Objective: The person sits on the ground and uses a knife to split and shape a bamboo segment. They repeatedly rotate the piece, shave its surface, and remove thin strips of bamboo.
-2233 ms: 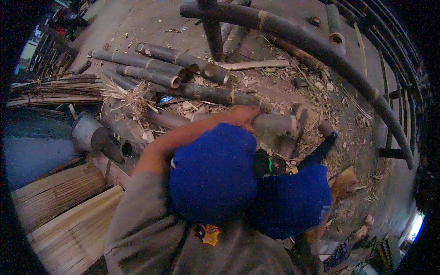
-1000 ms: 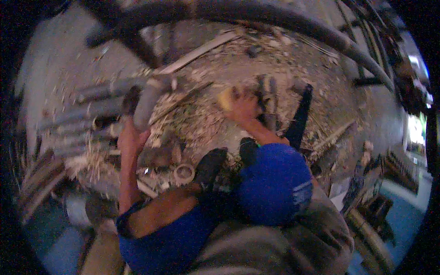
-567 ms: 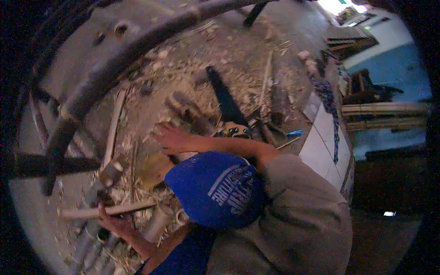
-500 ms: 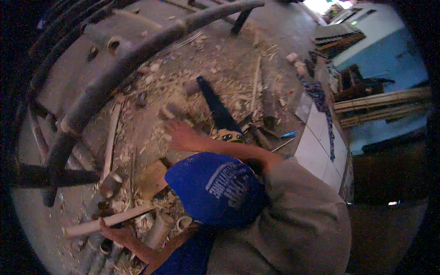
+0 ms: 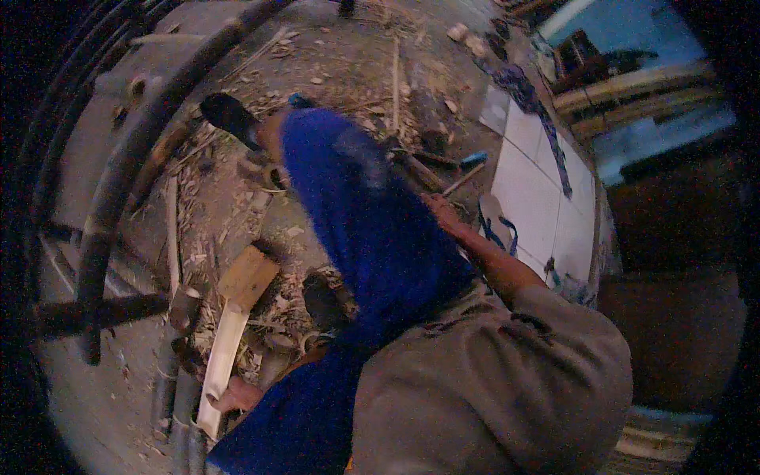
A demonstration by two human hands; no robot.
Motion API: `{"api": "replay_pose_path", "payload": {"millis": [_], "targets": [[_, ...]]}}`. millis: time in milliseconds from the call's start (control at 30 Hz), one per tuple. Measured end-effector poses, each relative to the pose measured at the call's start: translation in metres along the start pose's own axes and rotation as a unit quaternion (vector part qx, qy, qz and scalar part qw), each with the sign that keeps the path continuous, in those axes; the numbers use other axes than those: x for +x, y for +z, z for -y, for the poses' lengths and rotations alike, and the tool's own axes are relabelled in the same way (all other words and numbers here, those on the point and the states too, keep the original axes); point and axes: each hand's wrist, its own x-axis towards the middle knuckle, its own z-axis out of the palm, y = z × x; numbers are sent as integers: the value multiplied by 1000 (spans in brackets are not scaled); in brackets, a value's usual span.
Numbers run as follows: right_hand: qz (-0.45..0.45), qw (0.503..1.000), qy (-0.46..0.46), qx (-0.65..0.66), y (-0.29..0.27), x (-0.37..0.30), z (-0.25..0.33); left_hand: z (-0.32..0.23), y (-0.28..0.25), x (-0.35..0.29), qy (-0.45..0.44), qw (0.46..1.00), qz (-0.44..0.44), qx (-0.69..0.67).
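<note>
My left hand [image 5: 236, 393] is at the lower left, its fingers closed around a pale, flat wooden strip [image 5: 226, 348]. The strip's far end meets a squared wooden block [image 5: 248, 277] on the floor. My right hand [image 5: 443, 212] reaches past the outer side of my right knee. It is at the near end of a thin light stick [image 5: 463, 180] with a blue piece [image 5: 473, 158] at its far end. Blur hides whether its fingers grip the stick. My blue-trousered right leg [image 5: 348, 190] covers the middle of the floor.
Dark curved bamboo poles [image 5: 150, 134] arch across the left. Cut bamboo tubes [image 5: 185, 309] lie near my left hand. Wood shavings [image 5: 293, 67] litter the floor. White tiles [image 5: 530, 182] and a blue-strapped sandal [image 5: 495, 226] are on the right.
My right hand has gone from the shavings in front to the right of my knee. My left hand has swung the strip's far end onto the block. The saw is now out of sight.
</note>
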Motion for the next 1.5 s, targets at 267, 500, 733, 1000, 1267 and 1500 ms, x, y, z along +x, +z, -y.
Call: {"api": "replay_pose_path", "payload": {"millis": [267, 500, 733, 1000, 1267, 1500], "targets": [[-163, 976, -46, -140, 55, 1, -34, 76, 17, -53, -73, 988, 75, 115], [-88, 978, 69, -176, 35, 53, -15, 92, 33, -71, -46, 986, 84, 140], [-254, 937, 31, -238, 43, 87, -80, 65, 39, -73, -6, 988, 72, 135], [-104, 963, -81, -233, 47, 40, -75, -13, 41, -64, 95, 993, 71, 20], [-27, 993, -30, -110, 27, -5, -126, -1, 104, -87, 184, 981, -43, -37], [-20, 997, -31, 71, -43, -72, -30, 21, 61, -58, 301, 953, 33, 25]]}}
